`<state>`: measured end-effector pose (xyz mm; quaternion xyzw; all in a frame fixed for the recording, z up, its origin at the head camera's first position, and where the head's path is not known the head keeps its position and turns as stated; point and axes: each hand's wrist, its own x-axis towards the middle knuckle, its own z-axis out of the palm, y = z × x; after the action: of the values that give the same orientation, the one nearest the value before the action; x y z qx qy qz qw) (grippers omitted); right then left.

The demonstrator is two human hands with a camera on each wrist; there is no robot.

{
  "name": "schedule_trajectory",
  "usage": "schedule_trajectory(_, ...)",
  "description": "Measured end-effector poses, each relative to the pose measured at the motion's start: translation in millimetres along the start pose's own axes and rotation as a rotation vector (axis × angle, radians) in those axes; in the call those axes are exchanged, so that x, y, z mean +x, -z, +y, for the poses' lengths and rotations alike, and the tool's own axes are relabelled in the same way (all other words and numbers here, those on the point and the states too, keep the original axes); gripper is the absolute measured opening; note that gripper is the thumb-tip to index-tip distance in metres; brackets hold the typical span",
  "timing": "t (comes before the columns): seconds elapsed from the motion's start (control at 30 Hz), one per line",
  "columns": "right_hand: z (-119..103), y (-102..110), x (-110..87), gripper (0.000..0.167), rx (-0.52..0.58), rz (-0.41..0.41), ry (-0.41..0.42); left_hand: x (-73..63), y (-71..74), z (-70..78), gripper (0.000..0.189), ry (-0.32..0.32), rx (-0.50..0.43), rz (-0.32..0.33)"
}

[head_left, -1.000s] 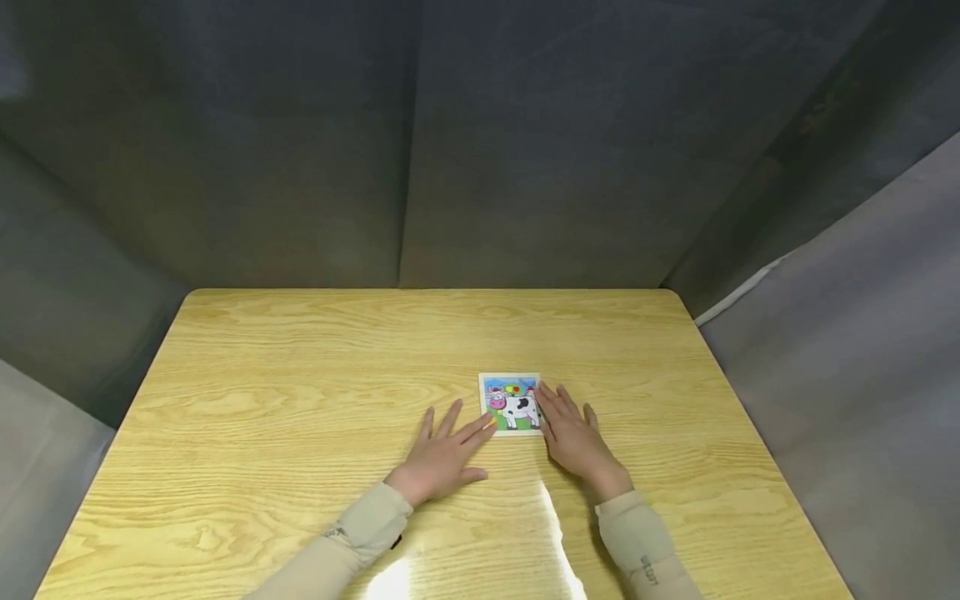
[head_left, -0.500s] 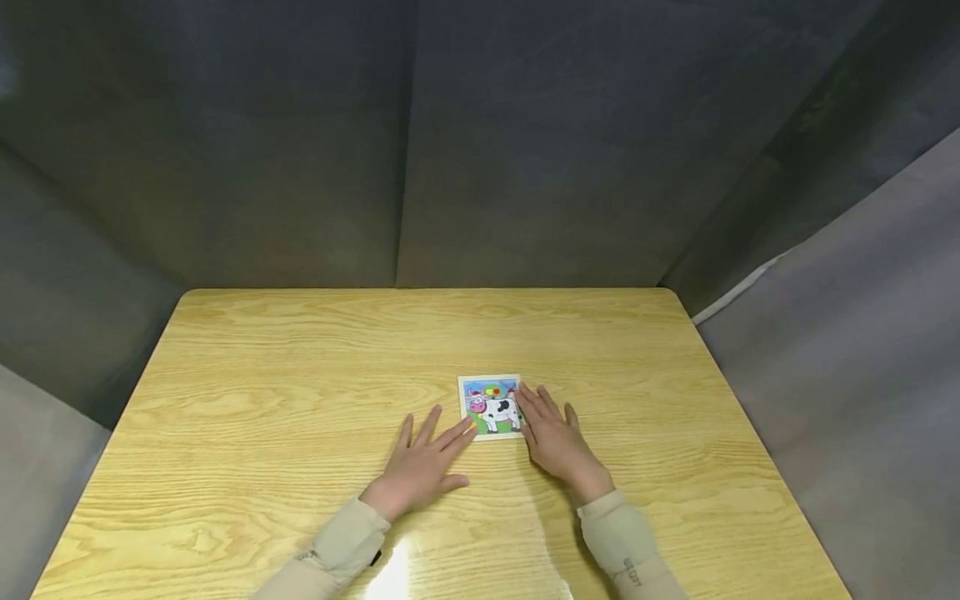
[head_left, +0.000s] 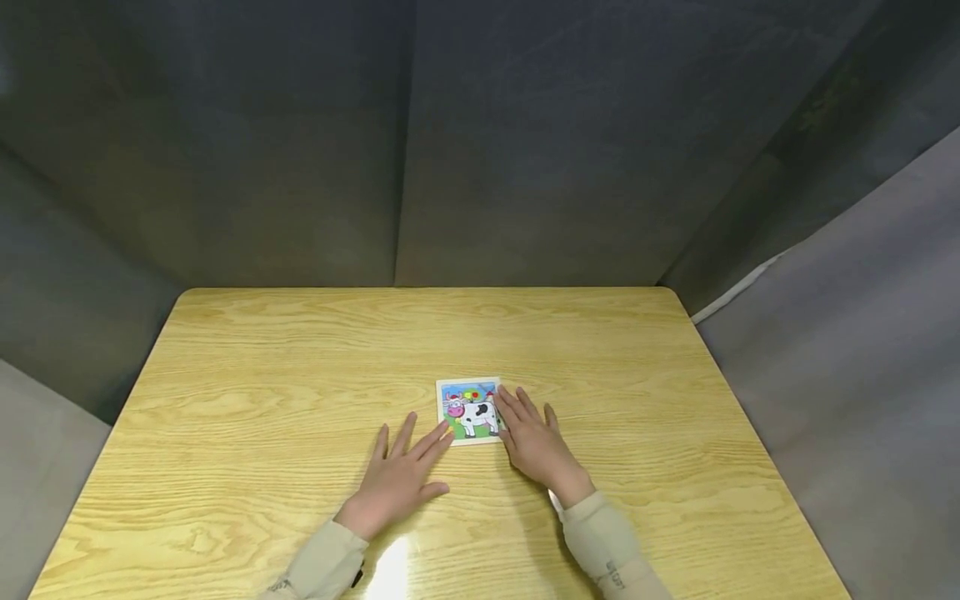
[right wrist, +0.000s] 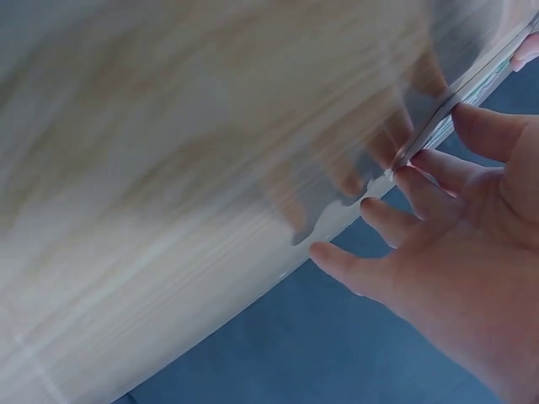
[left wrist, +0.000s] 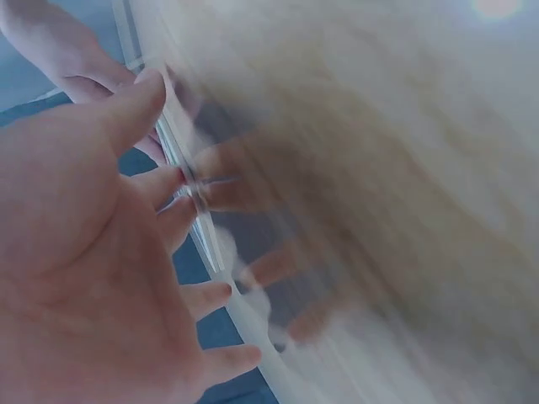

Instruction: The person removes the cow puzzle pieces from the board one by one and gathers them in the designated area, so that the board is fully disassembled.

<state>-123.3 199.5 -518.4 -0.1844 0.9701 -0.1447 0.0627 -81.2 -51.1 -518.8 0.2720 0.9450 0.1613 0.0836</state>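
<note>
A small square picture puzzle with a spotted cow, blue sky and a pale border lies flat on the wooden table. My left hand has its fingers spread, with the index and middle fingertips on the puzzle's lower left corner. On the opposite side, my right hand lays straight fingers along the right edge and covers part of it. In the left wrist view the left hand shows its palm, fingertips at the table surface. The right wrist view has the right hand with fingertips down near the puzzle's thin edge.
The wooden table has rounded far corners. Dark grey curtains hang behind it, and a lighter grey cloth stands along the right side. A bright light reflection shows near the front.
The puzzle has slid left across the table and slightly towards me. Both hands have moved left along with it, keeping their places at its lower left corner and right edge.
</note>
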Motion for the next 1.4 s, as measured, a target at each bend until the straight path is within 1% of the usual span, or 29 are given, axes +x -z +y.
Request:
schedule_trajectory(0.23, -10.4, -3.5, 2.0, 0.055, -0.021, -0.013, 0.01, -12.3, 6.8, 1.9, 0.069, 0.042, 0.009, 0.001)
schedule_trajectory(0.53, -21.6, -4.8, 1.1, 0.054, -0.032, -0.013, 0.017, -22.7, 4.4, 6.7, 0.074, 0.09, 0.026, 0.044)
schedule_trajectory(0.63, -24.7, -5.4, 0.5, 0.054, -0.027, -0.007, 0.021, -25.2, 4.4, 8.0, 0.075, 0.105, 0.026, 0.048)
schedule_trajectory(0.77, -27.8, -7.3, -0.4, 0.055, -0.037, -0.008, 0.025, -28.2, 5.6, 9.2, 0.075, 0.129, 0.023, 0.036)
schedule_trajectory(0.97, -32.1, -9.2, -1.9, 0.055, -0.056, -0.007, 0.023, -32.6, 5.0, 7.7, 0.075, 0.134, 0.018, 0.049)
schedule_trajectory(1.2, -38.0, -8.9, -4.5, 0.056, -0.036, -0.003, 0.032, -37.0, 3.2, 6.2, 0.076, 0.139, 0.011, 0.057)
schedule_trajectory(1.4, -41.2, -11.2, -4.8, 0.057, -0.044, -0.006, 0.03, -40.6, 4.4, 7.1, 0.076, 0.153, 0.008, 0.054)
